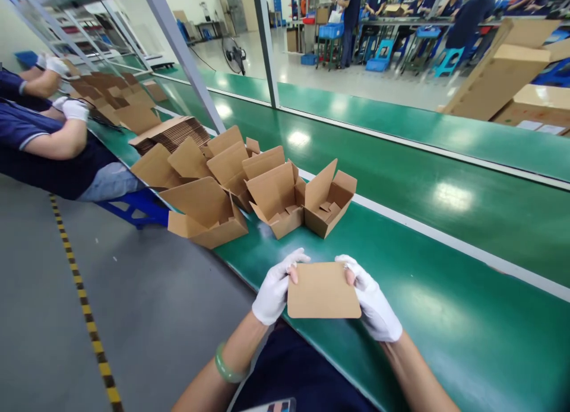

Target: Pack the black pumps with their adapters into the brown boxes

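Observation:
Both my hands wear white gloves and hold one flat brown cardboard piece [323, 292] over the near edge of the green belt [445, 293]. My left hand [274, 290] grips its left side, fingers curled over the top corner. My right hand [371, 299] grips the right side the same way. Just beyond the piece stand open folded cardboard boxes [327, 201] in a loose row on the belt.
A stack of flat cardboard blanks [171, 134] lies further left. A seated co-worker's gloved hand [75, 109] works at more boxes [111, 94]. Grey posts [178, 50] rise from the belt. Large cartons [503, 73] stand at the right; people work in the background.

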`<state>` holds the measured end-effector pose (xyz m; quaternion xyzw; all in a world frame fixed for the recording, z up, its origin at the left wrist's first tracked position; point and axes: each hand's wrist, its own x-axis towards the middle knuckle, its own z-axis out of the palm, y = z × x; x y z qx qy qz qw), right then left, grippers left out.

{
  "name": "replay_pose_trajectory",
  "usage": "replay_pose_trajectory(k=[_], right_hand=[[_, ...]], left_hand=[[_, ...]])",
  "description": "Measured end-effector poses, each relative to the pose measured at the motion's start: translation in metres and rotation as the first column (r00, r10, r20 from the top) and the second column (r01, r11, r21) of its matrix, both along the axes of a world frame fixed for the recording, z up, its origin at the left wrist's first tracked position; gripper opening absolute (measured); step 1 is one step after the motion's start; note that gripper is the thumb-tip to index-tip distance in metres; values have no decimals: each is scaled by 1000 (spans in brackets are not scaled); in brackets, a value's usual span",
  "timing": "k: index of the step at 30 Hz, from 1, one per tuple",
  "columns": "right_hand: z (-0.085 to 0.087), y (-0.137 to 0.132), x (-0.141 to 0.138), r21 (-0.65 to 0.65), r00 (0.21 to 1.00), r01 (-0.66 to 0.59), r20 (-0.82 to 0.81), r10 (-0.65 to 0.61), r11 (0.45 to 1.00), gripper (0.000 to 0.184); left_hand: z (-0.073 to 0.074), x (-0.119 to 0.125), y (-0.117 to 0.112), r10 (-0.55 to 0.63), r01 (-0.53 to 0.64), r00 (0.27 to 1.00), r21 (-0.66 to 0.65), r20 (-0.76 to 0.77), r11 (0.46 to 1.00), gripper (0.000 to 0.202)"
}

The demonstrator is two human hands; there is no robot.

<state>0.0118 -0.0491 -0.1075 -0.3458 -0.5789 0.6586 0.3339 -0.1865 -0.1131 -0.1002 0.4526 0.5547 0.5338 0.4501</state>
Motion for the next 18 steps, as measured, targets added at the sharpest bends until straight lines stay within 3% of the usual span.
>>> replay_pose_trajectory(k=[3, 5, 7, 9, 12, 14, 16, 18], right_hand=[[4, 9, 14, 163, 988, -139, 95, 125, 977, 22], [12, 13, 23, 323, 952, -240, 263, 157, 915, 21], [22, 14, 27, 473, 878, -356, 465, 114, 806, 32], [32, 13, 27, 582, 805, -473, 591, 56, 662, 48], [39, 12, 22, 709, 785, -555, 619, -8, 435, 53], [38, 14, 20, 757, 790, -561, 610, -56, 334, 52], [36, 17, 20, 783, 801, -550, 593, -80, 289, 53], [33, 18, 20, 792, 811, -538, 579, -80, 289, 50]], left_hand=[[0, -9, -5, -141, 157, 980, 109, -138, 982, 34], [3, -13, -12, -190, 249, 920, 137, -343, 959, 32], [9, -14, -19, -177, 290, 813, 121, -555, 949, 40], [15, -13, -23, -153, 307, 705, 104, -693, 946, 59], [19, -11, -24, -123, 312, 621, 100, -774, 945, 67], [20, -11, -21, -98, 319, 583, 117, -807, 940, 64], [22, -13, -18, -90, 353, 540, 127, -837, 927, 66], [26, -14, -16, -116, 386, 494, 98, -861, 917, 66]])
